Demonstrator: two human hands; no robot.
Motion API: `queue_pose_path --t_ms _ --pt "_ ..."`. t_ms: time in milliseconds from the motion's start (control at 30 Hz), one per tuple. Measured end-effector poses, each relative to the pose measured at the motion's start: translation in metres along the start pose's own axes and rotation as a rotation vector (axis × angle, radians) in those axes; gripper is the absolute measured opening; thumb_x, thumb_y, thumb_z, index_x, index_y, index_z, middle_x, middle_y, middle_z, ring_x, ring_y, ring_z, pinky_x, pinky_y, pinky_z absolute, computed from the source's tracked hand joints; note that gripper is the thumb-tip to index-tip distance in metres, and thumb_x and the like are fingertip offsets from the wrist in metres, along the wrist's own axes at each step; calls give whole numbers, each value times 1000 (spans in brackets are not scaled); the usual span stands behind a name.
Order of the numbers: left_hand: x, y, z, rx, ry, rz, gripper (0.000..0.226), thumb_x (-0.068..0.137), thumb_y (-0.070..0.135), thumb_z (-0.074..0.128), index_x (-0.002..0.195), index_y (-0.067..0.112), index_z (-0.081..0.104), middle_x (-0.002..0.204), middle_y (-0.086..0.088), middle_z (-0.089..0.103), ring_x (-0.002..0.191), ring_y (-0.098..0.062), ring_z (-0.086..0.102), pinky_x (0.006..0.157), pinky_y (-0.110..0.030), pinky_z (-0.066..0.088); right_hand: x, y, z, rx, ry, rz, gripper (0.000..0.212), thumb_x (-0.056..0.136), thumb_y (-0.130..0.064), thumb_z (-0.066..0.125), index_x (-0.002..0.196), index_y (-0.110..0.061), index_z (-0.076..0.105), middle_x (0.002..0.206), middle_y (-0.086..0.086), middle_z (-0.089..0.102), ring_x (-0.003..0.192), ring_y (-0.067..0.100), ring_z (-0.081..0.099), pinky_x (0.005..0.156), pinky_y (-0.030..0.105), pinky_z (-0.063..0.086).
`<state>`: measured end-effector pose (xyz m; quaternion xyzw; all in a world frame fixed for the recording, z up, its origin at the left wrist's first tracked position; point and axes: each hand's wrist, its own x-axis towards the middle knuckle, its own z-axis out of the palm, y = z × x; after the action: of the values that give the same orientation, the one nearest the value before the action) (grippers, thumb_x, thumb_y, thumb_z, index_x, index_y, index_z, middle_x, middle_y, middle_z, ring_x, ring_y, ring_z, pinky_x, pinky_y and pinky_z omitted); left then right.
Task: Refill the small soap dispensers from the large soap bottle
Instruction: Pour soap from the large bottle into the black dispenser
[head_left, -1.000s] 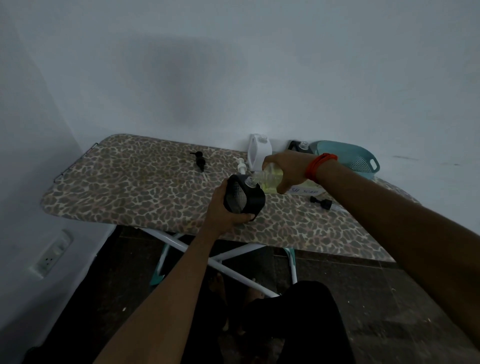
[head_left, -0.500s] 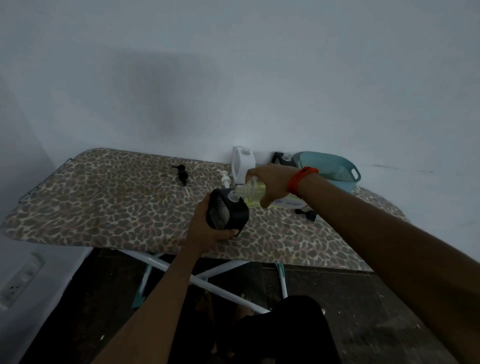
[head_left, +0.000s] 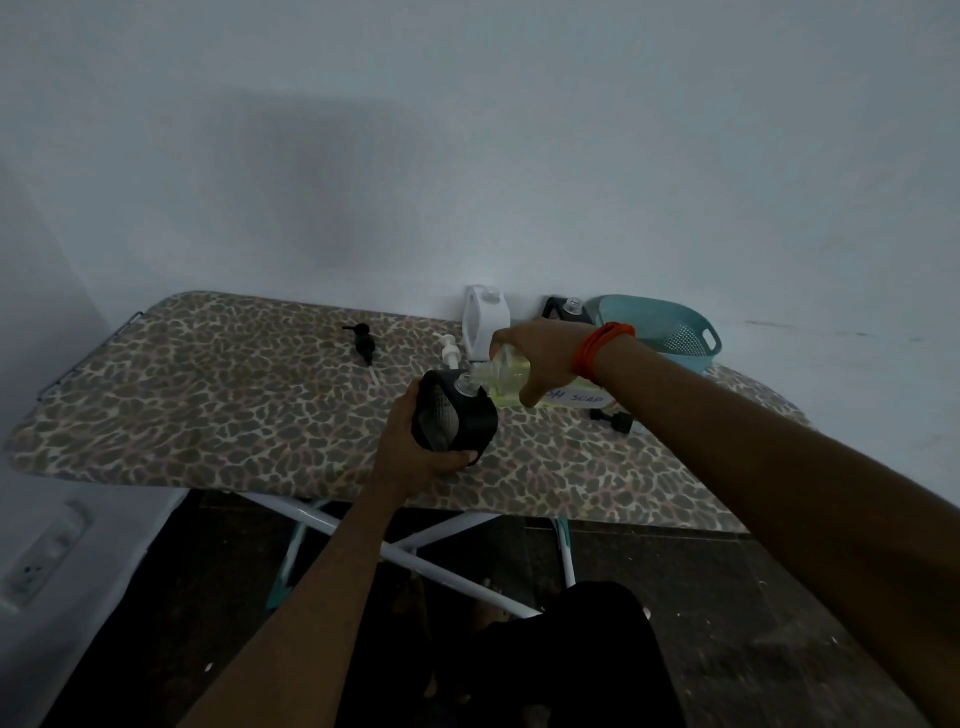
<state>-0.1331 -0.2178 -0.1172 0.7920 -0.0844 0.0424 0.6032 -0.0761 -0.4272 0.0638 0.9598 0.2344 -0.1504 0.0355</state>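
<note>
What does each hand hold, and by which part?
Left hand grips the black dispenser around its body; right hand grips the tilted large soap bottle around its body.

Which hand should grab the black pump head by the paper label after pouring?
Right, likely: the right hand holds the clear plastic soap bottle close to that black pump head; the left hand grips the black rounded dispenser.

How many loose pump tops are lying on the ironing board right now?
3: a black pump top furthest left, a white pump top just behind the held black dispenser, and a second black pump top furthest right. Others may be hidden.
</note>
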Motion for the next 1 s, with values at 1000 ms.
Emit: queue_pose_path --t_ms 1000 --pt "-2 7 0 25 19 -27 118 62 20 93 156 17 22 159 -2 29 145 -22 31 109 -33 35 5 1 -1 -22 -16 -12 77 68 -37 86 132 -32 45 111 0 48 97 21 52 79 37 48"
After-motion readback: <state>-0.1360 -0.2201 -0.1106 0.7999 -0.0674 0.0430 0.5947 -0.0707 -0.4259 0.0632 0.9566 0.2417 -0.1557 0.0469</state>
